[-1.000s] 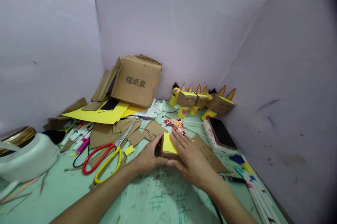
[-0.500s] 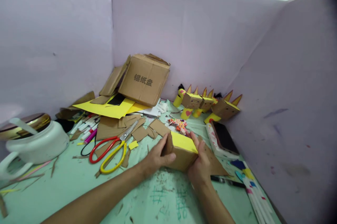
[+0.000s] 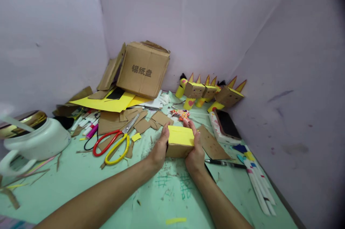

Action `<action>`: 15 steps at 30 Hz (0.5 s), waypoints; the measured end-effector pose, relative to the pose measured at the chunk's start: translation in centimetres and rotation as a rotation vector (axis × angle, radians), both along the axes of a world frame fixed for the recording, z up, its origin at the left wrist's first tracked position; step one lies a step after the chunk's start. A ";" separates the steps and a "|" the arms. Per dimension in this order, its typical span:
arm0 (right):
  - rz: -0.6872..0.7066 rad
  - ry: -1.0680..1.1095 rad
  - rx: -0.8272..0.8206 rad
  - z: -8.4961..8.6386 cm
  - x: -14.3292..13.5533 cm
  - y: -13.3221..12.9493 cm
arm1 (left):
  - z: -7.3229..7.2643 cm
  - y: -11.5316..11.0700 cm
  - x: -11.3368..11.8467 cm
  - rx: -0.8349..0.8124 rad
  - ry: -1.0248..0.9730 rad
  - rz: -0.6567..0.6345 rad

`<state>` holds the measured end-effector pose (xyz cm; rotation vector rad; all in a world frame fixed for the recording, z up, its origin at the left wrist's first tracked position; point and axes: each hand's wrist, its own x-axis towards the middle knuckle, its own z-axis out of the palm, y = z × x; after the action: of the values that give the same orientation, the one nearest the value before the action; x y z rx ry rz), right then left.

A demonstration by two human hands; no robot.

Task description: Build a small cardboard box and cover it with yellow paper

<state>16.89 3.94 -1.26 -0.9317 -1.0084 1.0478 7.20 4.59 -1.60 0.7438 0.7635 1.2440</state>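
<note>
A small cardboard box (image 3: 180, 143) with a yellow paper top is held between both palms over the green table. My left hand (image 3: 159, 148) presses its left side, thumb up along the edge. On the right side, my right hand (image 3: 196, 152) is wrapped round the box, fingertips at the far corner. Just beyond the box lies a red-and-white patterned piece (image 3: 181, 115). Scissors (image 3: 118, 139) with one red and one yellow handle rest to the left, by a small yellow scrap (image 3: 136, 137). The box's underside is hidden.
Behind stand a large carton (image 3: 144, 71), yellow sheets (image 3: 107, 103) and yellow-and-cardboard figures with pointed horns (image 3: 195, 90). A white mug (image 3: 40, 139) is at the left, beside markers (image 3: 88, 123). At the right are a phone (image 3: 228, 125), a black pen (image 3: 226, 163) and white markers (image 3: 258, 186).
Both hands have turned the box so its yellow top and front edge face me more squarely. The camera view has tilted down, and a yellow strip now shows at the near edge.
</note>
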 end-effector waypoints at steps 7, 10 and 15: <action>0.050 0.022 -0.061 1.2 2.3 -0.1 | 1.2 0.5 -3.0 0.148 0.141 -0.129; 0.134 -0.081 -0.033 1.6 5.4 -0.4 | 1.5 0.9 -5.5 0.401 0.464 -0.238; 0.351 -0.261 -0.073 1.1 7.7 -1.2 | 1.8 0.2 -5.7 0.414 0.652 -0.364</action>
<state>24.59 2.75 -0.15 -0.9899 -1.3948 1.2825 1.51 4.83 0.18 1.6000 0.8437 0.8250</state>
